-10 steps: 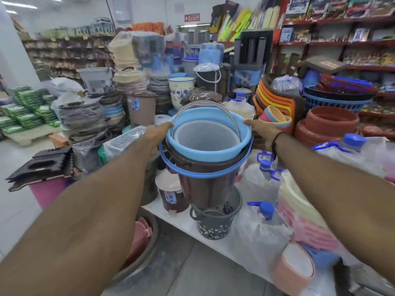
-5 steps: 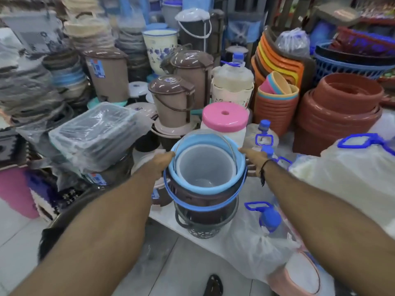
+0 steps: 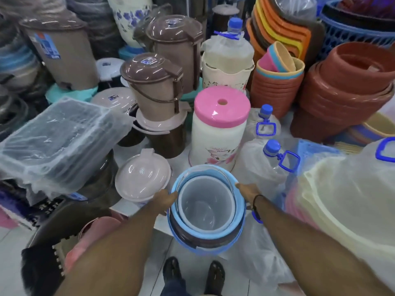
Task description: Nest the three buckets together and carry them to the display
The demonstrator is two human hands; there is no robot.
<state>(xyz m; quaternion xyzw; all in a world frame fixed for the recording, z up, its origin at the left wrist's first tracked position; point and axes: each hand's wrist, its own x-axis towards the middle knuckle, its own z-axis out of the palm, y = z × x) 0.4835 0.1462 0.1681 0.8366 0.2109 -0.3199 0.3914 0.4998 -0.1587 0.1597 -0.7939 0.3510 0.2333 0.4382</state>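
Observation:
Three nested buckets (image 3: pixel 206 212) sit low in the middle of the view: a grey-white one inside a light blue one inside a dark brown one with a blue handle. My left hand (image 3: pixel 165 198) presses against the stack's left rim. My right hand (image 3: pixel 248 192), with a dark band at the wrist, grips the right rim. The stack hangs over the front edge of the white display table (image 3: pixel 128 207), above the floor and my feet. Whether its base rests on anything is hidden.
The table is crowded: a white jar with a pink lid (image 3: pixel 220 127) just behind the stack, a beige lidded pot (image 3: pixel 142 179) to its left, bagged water bottles (image 3: pixel 271 159) to its right, brown lidded bins (image 3: pixel 154 86), terracotta pots (image 3: pixel 350 88), wrapped trays (image 3: pixel 62 144).
The nested stack has come down from chest height to the table's front edge, both hands still on its rim. My view has tilted downward, so my feet now show.

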